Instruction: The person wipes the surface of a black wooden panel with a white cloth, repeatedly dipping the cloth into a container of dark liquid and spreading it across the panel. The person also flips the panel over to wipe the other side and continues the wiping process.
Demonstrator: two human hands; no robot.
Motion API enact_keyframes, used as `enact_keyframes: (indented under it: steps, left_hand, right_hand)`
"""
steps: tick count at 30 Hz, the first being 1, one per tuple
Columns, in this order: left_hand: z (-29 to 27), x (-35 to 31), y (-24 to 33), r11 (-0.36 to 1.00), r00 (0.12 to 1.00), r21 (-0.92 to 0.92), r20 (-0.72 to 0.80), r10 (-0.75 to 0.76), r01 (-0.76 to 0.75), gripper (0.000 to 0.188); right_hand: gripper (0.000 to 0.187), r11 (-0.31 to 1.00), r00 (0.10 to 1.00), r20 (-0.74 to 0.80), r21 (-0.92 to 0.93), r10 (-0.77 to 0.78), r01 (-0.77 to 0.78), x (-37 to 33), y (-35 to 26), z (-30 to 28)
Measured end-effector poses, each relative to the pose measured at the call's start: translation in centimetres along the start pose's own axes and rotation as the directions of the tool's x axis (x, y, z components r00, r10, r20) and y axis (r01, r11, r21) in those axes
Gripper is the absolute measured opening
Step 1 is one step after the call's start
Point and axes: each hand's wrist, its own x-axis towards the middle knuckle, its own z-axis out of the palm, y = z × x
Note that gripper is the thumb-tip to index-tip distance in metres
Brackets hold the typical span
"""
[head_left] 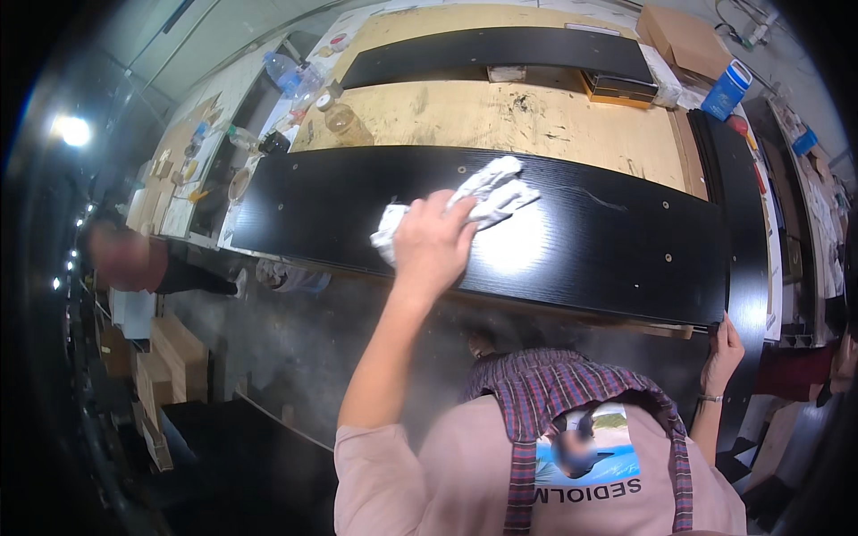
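A long black wood-grain panel [335, 210] lies flat across the workbench in front of me, with several small round fittings set in its face. My left hand [431, 239] is closed on a crumpled white cloth [497, 195] and presses it against the panel, left of a bright glare patch. The cloth sticks out on both sides of the fingers. At the near right corner of the panel, my right hand [724, 353] grips the edge; some of its fingers are hidden. A faint light mark shows on the surface right of the cloth.
Behind lies a second black panel [500, 49] on the stained wooden bench top [429, 107]. A bottle of yellowish liquid [344, 122] stands beyond the left end. More black boards [746, 205], a blue container [728, 89] and a cardboard box [684, 40] are rightward. Another person [134, 259] is at far left.
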Motion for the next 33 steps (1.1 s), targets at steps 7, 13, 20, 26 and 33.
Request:
enact_keyframes:
  steps: [7, 13, 20, 26, 33]
  left_hand:
    - [-1.0, -0.3, -2.4, 0.997, 0.998, -0.035, 0.025, 0.066, -0.065, 0.036]
    - [-0.9, 0.7, -2.2, 0.988, 0.987, -0.057, 0.07, 0.146, -0.142, 0.037]
    - [-1.2, 0.6, -2.8, 0.99, 0.991, -0.06, 0.043, 0.129, -0.126, 0.039]
    - [-4.1, 2.0, -4.0, 0.988, 0.989, -0.125, 0.104, 0.106, -0.093, 0.05]
    - [-11.9, 2.8, -14.5, 0.906, 0.987, -0.411, -0.076, -0.141, 0.098, 0.044]
  right_hand:
    - [0.026, 0.969, 0.991, -0.12, 0.247, 0.056, -0.025, 0.1, 3.0, -0.5]
    - [0.024, 0.977, 0.936, -0.306, -0.173, -0.173, 0.124, -1.4, 1.2, 2.2]
    - [0.022, 0.933, 0.895, -0.417, -0.36, -0.158, -0.003, -2.2, -1.2, 4.1]
    - [0.024, 0.943, 0.898, -0.418, -0.331, -0.134, -0.013, -1.6, 3.2, -0.3]
    - [0.025, 0.968, 0.894, -0.447, -0.226, -0.005, -0.107, -1.0, 4.1, -2.0]
